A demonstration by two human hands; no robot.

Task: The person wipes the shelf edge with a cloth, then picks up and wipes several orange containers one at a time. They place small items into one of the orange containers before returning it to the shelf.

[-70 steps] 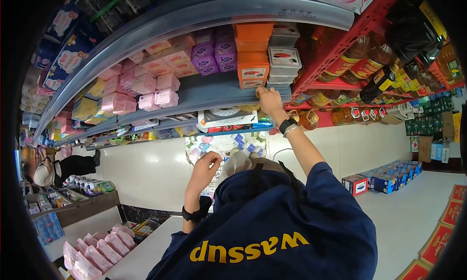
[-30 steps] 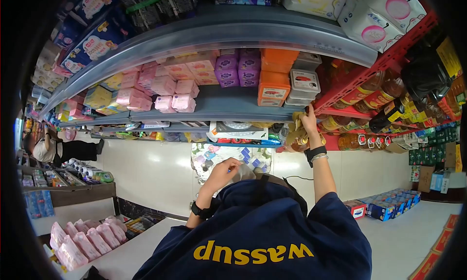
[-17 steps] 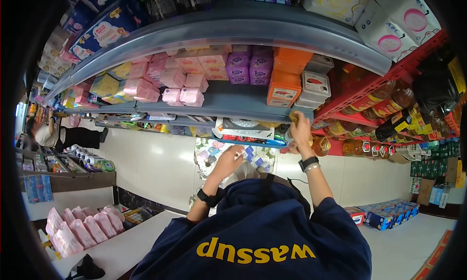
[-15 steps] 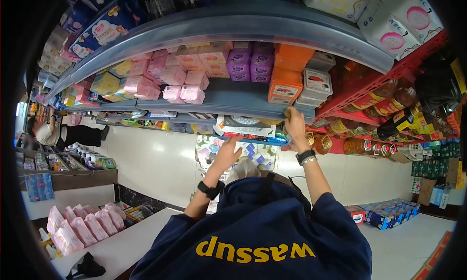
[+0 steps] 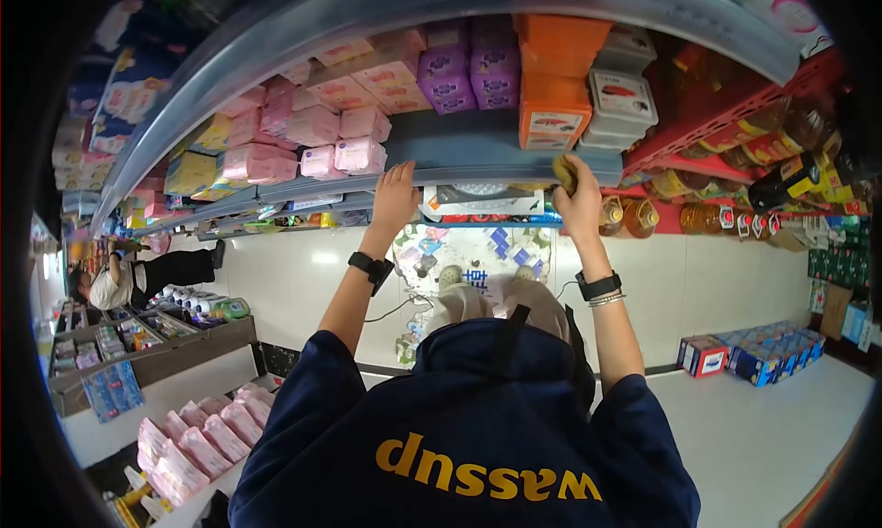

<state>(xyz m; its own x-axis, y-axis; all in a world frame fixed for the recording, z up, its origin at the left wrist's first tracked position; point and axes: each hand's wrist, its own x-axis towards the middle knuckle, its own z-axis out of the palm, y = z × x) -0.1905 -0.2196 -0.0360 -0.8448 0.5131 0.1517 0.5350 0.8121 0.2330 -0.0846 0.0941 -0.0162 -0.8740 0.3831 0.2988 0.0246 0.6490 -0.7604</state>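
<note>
My right hand (image 5: 579,202) grips a crumpled yellow-green cloth (image 5: 564,172), pressed against the front edge of the grey-blue shelf (image 5: 459,140). Its place is just below the orange boxes (image 5: 554,113) and the clear-lidded containers (image 5: 620,106). At the same shelf edge, farther left, my left hand (image 5: 394,202) rests its fingertips, fingers stretched and nothing in it. Small pink packs (image 5: 360,154) stand right behind those fingertips. Purple packs (image 5: 445,80) sit deeper on the shelf, between the pink packs and the orange boxes.
A curved upper shelf edge (image 5: 441,5) overhangs this shelf. Red shelving with oil bottles (image 5: 640,218) stands on the right. Pink bags (image 5: 202,441) sit on a low counter at left, and blue boxes (image 5: 776,352) at right. Another person (image 5: 138,280) is at far left.
My left hand has moved up and left onto the shelf edge. My right hand with the cloth stays at the edge near the orange boxes. The camera view has shifted, bringing my feet into sight.
</note>
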